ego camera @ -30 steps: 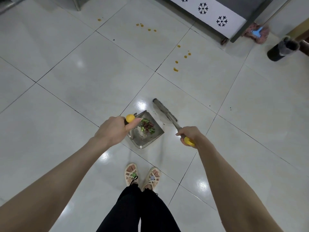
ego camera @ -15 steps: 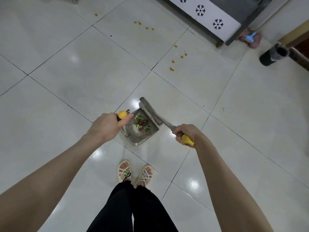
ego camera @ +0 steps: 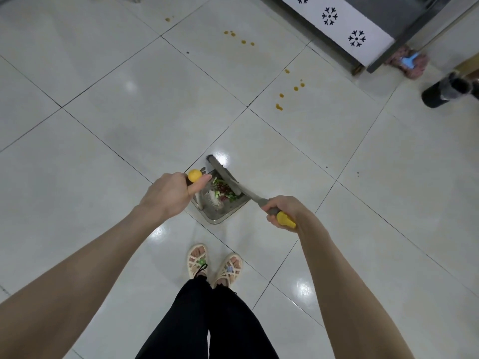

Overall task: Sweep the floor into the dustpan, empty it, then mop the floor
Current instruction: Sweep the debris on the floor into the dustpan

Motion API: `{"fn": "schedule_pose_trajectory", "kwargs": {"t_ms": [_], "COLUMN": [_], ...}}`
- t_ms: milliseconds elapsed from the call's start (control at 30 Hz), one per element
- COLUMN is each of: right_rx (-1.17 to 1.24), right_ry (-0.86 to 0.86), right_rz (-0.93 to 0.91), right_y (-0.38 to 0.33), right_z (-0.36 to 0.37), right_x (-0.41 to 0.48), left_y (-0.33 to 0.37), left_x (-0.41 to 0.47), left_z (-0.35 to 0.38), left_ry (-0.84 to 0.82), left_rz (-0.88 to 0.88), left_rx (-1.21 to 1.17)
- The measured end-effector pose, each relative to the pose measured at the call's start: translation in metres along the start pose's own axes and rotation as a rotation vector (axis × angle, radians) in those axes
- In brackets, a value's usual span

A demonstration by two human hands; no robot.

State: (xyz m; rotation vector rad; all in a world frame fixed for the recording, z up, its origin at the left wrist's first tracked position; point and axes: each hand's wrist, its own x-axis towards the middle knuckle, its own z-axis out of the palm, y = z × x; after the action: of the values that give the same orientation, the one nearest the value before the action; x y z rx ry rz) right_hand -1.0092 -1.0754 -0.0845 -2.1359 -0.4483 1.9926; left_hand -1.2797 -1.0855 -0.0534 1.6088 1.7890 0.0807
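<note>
A metal dustpan stands on the white tiled floor just ahead of my feet, with green and red food scraps and some white debris inside. My left hand grips the yellow-tipped dustpan handle. In my right hand is the yellow-ended grey handle of the broom. The broom head lies across the dustpan's open mouth, against the scraps.
Orange drops dot the tiles further ahead, with more orange drops near the top. A white panel with snowflake marks fronts a metal stand at the top right. Beside it lie a pink mop head and a black cylinder.
The broom head has swept left from beside the dustpan up to its mouth. The scraps sit further inside. Both hands keep their grips.
</note>
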Motion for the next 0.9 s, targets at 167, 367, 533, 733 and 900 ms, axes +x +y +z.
{"fn": "schedule_pose_trajectory", "kwargs": {"t_ms": [167, 367, 533, 733, 900], "right_rx": [-0.084, -0.047, -0.016, 0.010, -0.031], "right_ry": [0.038, 0.070, 0.000, -0.053, -0.027], "right_rz": [-0.054, -0.072, -0.010, 0.031, -0.013], "right_y": [-0.007, -0.009, 0.006, -0.001, -0.003], "right_z": [-0.015, -0.014, -0.002, -0.016, -0.019], "right_x": [-0.015, 0.000, 0.007, -0.017, -0.025], "left_y": [-0.003, -0.006, -0.002, -0.006, -0.010], "left_x": [-0.007, -0.013, -0.015, -0.019, -0.023], "left_z": [-0.001, -0.002, -0.002, -0.001, 0.006], "left_ry": [0.021, -0.002, 0.002, 0.040, 0.037], "left_rz": [0.000, -0.014, -0.030, -0.038, -0.033], "left_rx": [0.009, 0.001, 0.002, 0.015, 0.017]}}
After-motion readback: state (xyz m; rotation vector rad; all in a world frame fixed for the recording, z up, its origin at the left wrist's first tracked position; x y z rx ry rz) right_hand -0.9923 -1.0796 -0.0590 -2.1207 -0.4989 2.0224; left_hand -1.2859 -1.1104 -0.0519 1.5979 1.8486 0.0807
